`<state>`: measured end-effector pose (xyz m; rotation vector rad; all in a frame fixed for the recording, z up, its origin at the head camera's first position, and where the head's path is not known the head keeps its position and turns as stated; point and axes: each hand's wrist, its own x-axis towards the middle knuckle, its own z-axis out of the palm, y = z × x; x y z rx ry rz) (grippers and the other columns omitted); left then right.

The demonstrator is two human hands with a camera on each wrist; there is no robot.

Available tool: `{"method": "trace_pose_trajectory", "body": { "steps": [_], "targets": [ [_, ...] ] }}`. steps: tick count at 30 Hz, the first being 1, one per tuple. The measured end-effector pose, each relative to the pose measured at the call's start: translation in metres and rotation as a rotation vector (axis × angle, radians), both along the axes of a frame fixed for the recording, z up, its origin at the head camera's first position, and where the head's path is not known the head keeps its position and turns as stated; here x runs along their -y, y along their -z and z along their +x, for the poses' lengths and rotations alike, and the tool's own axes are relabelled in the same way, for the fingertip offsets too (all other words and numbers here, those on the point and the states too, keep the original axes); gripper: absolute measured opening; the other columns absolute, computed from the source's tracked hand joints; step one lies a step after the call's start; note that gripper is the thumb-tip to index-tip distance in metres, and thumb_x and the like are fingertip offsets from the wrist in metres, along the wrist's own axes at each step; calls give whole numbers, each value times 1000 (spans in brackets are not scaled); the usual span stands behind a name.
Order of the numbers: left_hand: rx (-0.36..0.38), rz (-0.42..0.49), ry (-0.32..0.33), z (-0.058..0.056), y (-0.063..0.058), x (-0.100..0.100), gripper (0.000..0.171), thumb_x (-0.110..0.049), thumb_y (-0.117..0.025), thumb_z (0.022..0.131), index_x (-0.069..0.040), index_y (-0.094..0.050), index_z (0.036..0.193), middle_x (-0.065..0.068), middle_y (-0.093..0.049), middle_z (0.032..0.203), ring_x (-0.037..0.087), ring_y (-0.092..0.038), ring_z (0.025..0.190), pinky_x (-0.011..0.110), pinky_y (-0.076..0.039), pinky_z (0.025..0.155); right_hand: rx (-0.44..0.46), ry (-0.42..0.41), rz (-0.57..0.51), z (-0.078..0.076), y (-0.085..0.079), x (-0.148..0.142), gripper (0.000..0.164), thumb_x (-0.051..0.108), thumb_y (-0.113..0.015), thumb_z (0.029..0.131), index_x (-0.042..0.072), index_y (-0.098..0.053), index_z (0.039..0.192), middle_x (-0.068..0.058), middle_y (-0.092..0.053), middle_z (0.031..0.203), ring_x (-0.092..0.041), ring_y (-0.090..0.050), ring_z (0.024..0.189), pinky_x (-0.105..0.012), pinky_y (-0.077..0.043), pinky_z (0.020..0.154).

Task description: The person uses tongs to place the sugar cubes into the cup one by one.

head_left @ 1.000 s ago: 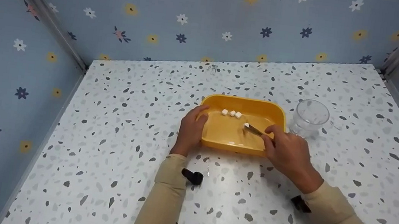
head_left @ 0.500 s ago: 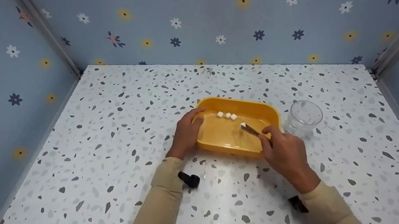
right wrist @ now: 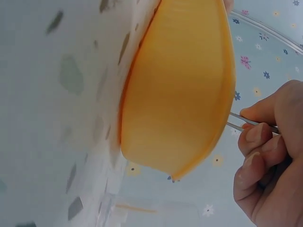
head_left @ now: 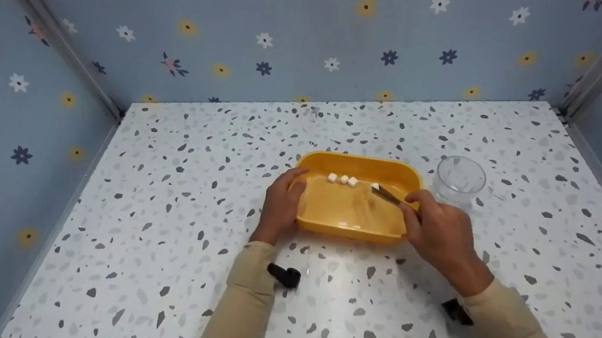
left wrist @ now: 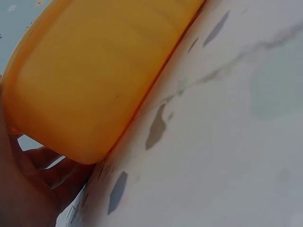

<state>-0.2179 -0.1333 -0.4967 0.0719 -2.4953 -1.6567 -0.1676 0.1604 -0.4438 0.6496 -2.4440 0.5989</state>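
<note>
A yellow rectangular tray [head_left: 350, 233] with raised walls stands on the speckled table. My left hand [head_left: 279, 205] grips its left end, thumb at the rim and fingers around the outside; the left wrist view shows them behind the end wall. Over the tray's right side, my right hand [head_left: 442, 231] pinches a pair of metal tweezers [head_left: 389, 197]. A small white cube [head_left: 375, 187] sits at the tweezer tips. Three more white cubes [head_left: 344, 179] lie in a row by the tray's back wall. The tweezers' two prongs [right wrist: 235, 126] show above the rim in the right wrist view.
A clear glass cup [head_left: 459, 182], apparently with a handle on its right, stands just right of the tray. Flower-patterned panels [head_left: 295, 25] close off the table at the back and both sides. Each forearm has a black wrist mount [head_left: 284, 275].
The tweezers, with the white cube at their tips, have moved right and a little toward the tray's back wall. The left hand keeps its grip on the tray. The head view has shifted slightly.
</note>
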Motion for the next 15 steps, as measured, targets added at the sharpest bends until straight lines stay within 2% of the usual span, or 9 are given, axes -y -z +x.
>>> {"method": "trace_pose_trajectory", "body": {
  "steps": [8,15],
  "targets": [
    [-15,-12,11,-2,-2,1,38,-22,-48,101,-15,-63,135,5,-57,142,20,-49,133,37,-35,113,2,47,-32,-1,-11,-9,14,12,-71,92,1,-64,100,0,-51,55,-7,-37,42,-25,-33,39],
    [-7,-7,3,0,1,0,38,-23,-48,102,-16,-62,137,5,-56,144,21,-48,135,37,-34,114,-4,45,-26,0,-15,-10,13,11,-70,92,2,-65,99,-1,-53,55,-8,-37,43,-25,-34,39]
  ]
}}
